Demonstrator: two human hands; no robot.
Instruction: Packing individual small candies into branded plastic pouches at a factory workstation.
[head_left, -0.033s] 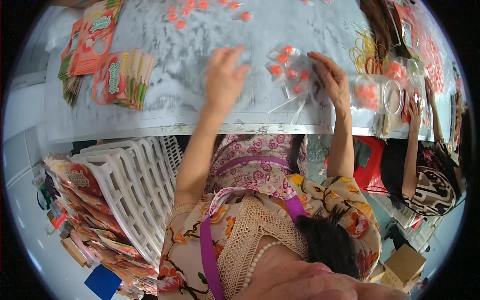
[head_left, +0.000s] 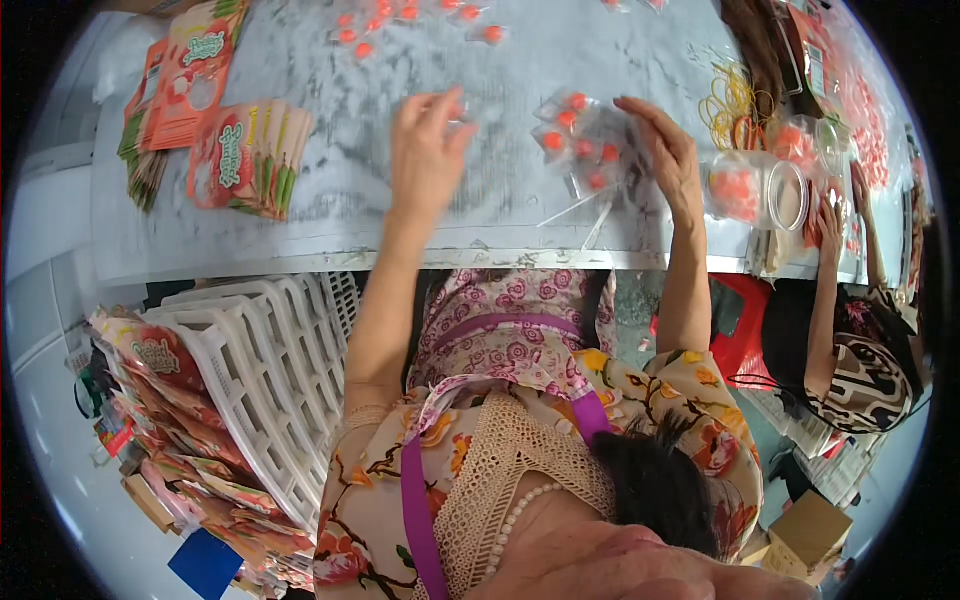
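Both forearms reach up from the lower edge and out over the grey marbled bench. The left hand is raised with fingers spread and loosely curled, palm down; it is motion-blurred, and whether it pinches anything cannot be told. The right hand lies flatter, fingers extended and together, its fingertips touching the right edge of a cluster of clear plastic packets holding small orange-red round pieces. The hands are well apart, with the packets between them, nearer the right one.

The packets overlap, so their outlines are hard to separate; the cluster's long axis runs roughly from upper left to lower right, away from the person. Two thin clear strips lie just below it, angled toward the bench edge.

At the left, a fanned stack of printed red-and-green cards rests on the bench. At the right, round clear containers of orange pieces stand beside another person's hand. A white plastic crate sits below the bench, partly hidden.
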